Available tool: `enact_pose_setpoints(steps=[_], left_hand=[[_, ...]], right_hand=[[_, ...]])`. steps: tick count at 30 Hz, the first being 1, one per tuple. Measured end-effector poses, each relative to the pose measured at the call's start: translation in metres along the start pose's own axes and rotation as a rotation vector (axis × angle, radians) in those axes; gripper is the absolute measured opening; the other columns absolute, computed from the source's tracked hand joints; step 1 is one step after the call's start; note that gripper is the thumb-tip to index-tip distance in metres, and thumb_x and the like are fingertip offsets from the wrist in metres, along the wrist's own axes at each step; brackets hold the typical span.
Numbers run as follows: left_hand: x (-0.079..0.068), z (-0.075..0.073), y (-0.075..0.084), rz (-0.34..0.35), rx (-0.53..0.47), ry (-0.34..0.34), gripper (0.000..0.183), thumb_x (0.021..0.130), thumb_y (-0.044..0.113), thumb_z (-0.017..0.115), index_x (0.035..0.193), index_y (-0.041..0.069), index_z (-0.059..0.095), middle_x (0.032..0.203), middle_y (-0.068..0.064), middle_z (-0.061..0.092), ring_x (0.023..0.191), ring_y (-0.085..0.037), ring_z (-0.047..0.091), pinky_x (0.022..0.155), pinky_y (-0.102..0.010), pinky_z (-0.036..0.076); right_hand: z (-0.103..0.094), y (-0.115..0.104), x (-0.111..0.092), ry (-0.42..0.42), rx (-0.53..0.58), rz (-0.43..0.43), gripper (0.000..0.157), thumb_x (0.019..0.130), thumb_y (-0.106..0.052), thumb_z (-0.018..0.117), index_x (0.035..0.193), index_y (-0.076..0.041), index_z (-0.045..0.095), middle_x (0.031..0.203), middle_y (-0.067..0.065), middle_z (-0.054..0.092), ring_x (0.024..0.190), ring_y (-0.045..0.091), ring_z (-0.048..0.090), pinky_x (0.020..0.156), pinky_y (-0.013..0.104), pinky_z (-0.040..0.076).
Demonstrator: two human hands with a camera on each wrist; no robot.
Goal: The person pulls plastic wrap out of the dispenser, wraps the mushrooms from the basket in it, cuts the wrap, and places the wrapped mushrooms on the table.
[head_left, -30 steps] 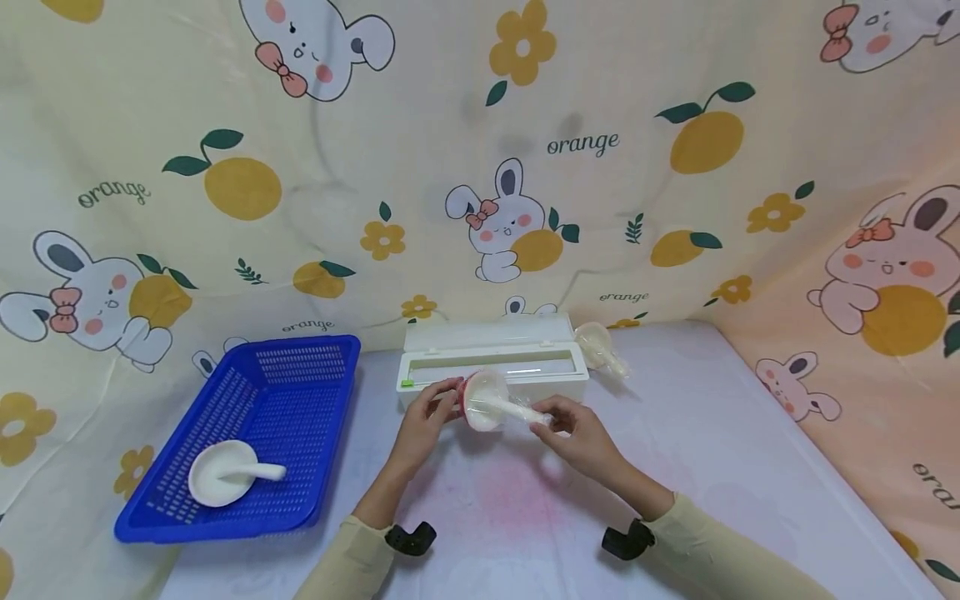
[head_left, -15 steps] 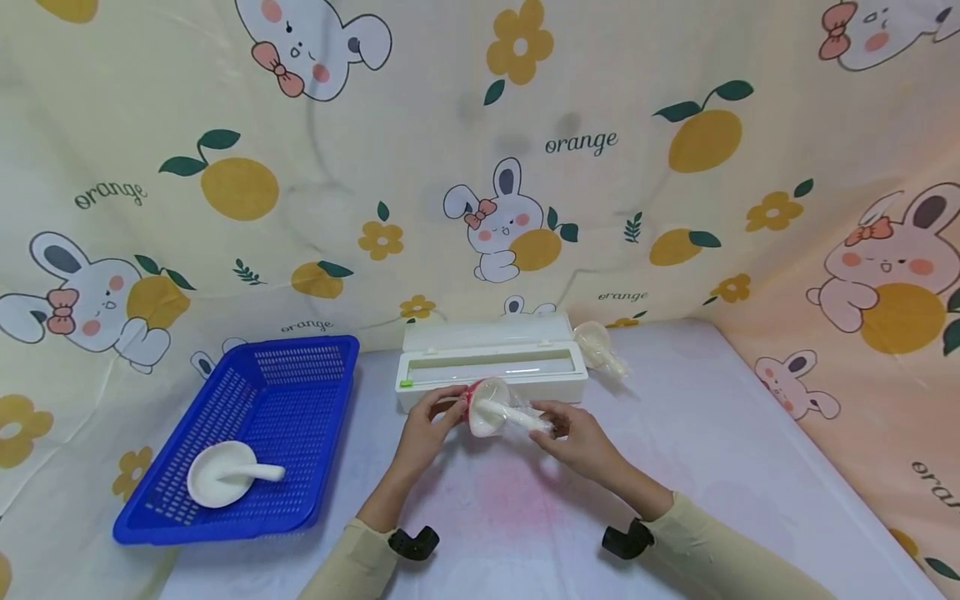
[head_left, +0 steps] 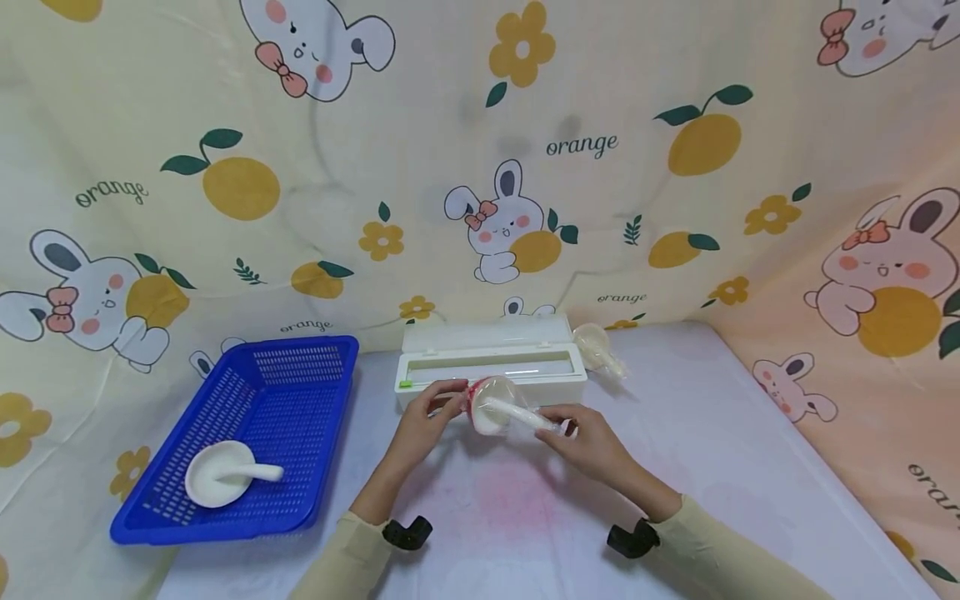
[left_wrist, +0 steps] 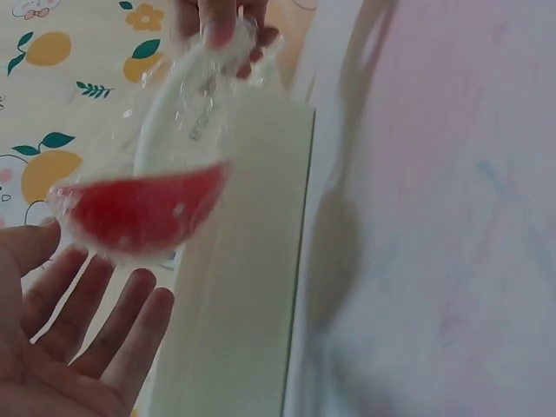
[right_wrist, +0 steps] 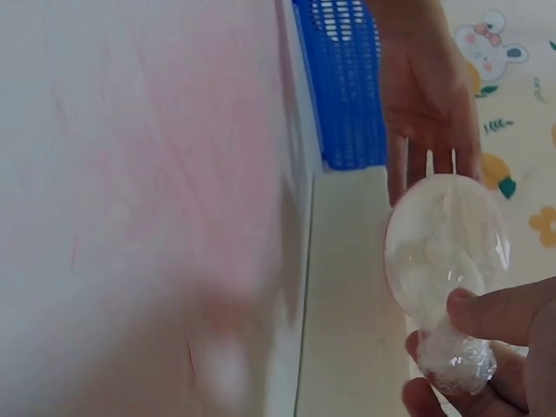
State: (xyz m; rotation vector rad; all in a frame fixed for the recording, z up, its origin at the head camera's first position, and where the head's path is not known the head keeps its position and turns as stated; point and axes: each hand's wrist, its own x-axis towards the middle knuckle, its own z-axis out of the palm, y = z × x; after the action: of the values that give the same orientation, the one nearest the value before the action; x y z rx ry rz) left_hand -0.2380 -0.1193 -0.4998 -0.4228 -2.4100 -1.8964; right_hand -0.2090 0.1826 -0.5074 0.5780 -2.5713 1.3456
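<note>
A ladle point(head_left: 491, 408), white inside and red outside, is wrapped in clear plastic film and held above the table. My right hand point(head_left: 588, 437) pinches the end of its film-covered handle point(right_wrist: 456, 356) between thumb and fingers. My left hand point(head_left: 427, 421) is at the bowl; in the left wrist view its fingers point(left_wrist: 122, 330) are spread and fairly straight beside the red underside point(left_wrist: 143, 213). Whether they touch the bowl is hard to tell. Just behind stands a long white cling film box point(head_left: 491, 387) with its lid point(head_left: 487, 335) raised.
At the left a blue basket point(head_left: 300, 500) holds an unwrapped white ladle point(head_left: 221, 475). Another film-wrapped ladle point(head_left: 598, 348) lies at the right end of the film box. A printed cloth point(head_left: 405, 108) hangs behind the table point(head_left: 675, 467).
The wrapped ladle has shifted slightly right and tilted a little. My right hand has moved slightly right along with the handle end. The left hand stays by the bowl.
</note>
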Motion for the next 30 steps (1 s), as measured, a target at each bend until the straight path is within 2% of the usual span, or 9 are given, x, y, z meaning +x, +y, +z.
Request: enact_pose_setpoints(steps=[4, 9, 11, 13, 15, 19, 24, 30], left_hand=[[0.003, -0.011, 0.006, 0.015, 0.130, 0.019, 0.031, 0.106, 0.019, 0.071, 0.136, 0.014, 0.071, 0.137, -0.003, 0.071, 0.120, -0.026, 0.070, 0.098, -0.040, 0.060], [0.007, -0.031, 0.009, 0.126, 0.377, 0.118, 0.027, 0.103, 0.007, 0.072, 0.129, 0.011, 0.076, 0.122, -0.007, 0.074, 0.102, -0.024, 0.071, 0.084, -0.037, 0.060], [0.010, -0.039, 0.008, 0.150, 0.460, 0.161, 0.026, 0.102, 0.004, 0.072, 0.128, 0.009, 0.076, 0.118, -0.011, 0.073, 0.097, -0.025, 0.070, 0.080, -0.038, 0.060], [0.012, -0.046, 0.007, 0.131, 0.519, 0.192, 0.027, 0.102, 0.004, 0.072, 0.128, 0.009, 0.076, 0.119, -0.012, 0.072, 0.097, -0.026, 0.069, 0.080, -0.040, 0.060], [0.013, -0.051, 0.005, 0.084, 0.565, 0.219, 0.027, 0.103, 0.006, 0.072, 0.129, 0.011, 0.076, 0.123, -0.013, 0.070, 0.101, -0.028, 0.067, 0.082, -0.042, 0.058], [0.014, -0.054, -0.001, -0.002, 0.639, 0.252, 0.028, 0.104, 0.010, 0.071, 0.132, 0.013, 0.076, 0.133, -0.014, 0.067, 0.109, -0.031, 0.063, 0.086, -0.048, 0.054], [0.021, -0.054, -0.007, -0.009, 0.724, 0.278, 0.025, 0.104, 0.012, 0.072, 0.128, 0.012, 0.077, 0.129, -0.013, 0.067, 0.106, -0.032, 0.063, 0.083, -0.050, 0.054], [0.029, -0.056, -0.005, -0.058, 0.804, 0.252, 0.026, 0.104, 0.022, 0.073, 0.129, 0.015, 0.077, 0.135, -0.013, 0.067, 0.121, -0.036, 0.064, 0.096, -0.057, 0.056]], right_hand=[[-0.011, 0.003, 0.000, 0.075, -0.018, -0.014, 0.028, 0.089, -0.014, 0.089, 0.116, -0.008, 0.082, 0.101, -0.001, 0.077, 0.086, 0.017, 0.063, 0.073, 0.033, 0.055], [-0.033, 0.013, 0.003, 0.175, -0.033, -0.011, 0.034, 0.091, -0.013, 0.088, 0.123, -0.005, 0.079, 0.103, 0.003, 0.078, 0.090, 0.014, 0.063, 0.075, 0.035, 0.056], [-0.043, 0.016, 0.005, 0.219, -0.050, 0.000, 0.034, 0.092, -0.013, 0.086, 0.125, -0.003, 0.078, 0.103, 0.005, 0.077, 0.090, 0.015, 0.061, 0.075, 0.032, 0.053], [-0.054, 0.019, 0.006, 0.265, -0.066, 0.022, 0.034, 0.094, -0.013, 0.085, 0.126, -0.002, 0.078, 0.102, 0.008, 0.076, 0.090, 0.016, 0.060, 0.074, 0.031, 0.051], [-0.064, 0.022, 0.008, 0.302, -0.073, 0.039, 0.033, 0.096, -0.012, 0.083, 0.126, -0.001, 0.077, 0.099, 0.010, 0.075, 0.089, 0.015, 0.058, 0.074, 0.029, 0.048], [-0.081, 0.033, 0.011, 0.378, -0.087, 0.051, 0.033, 0.096, -0.010, 0.082, 0.126, 0.003, 0.076, 0.100, 0.016, 0.077, 0.086, 0.007, 0.056, 0.073, 0.020, 0.045], [-0.100, 0.052, 0.016, 0.444, -0.099, 0.106, 0.033, 0.098, -0.010, 0.080, 0.127, 0.006, 0.073, 0.104, 0.023, 0.076, 0.083, -0.001, 0.054, 0.071, 0.012, 0.044], [-0.120, 0.076, 0.021, 0.480, -0.102, 0.197, 0.036, 0.099, -0.014, 0.080, 0.127, 0.006, 0.073, 0.100, 0.024, 0.074, 0.073, -0.001, 0.053, 0.060, 0.012, 0.043]])
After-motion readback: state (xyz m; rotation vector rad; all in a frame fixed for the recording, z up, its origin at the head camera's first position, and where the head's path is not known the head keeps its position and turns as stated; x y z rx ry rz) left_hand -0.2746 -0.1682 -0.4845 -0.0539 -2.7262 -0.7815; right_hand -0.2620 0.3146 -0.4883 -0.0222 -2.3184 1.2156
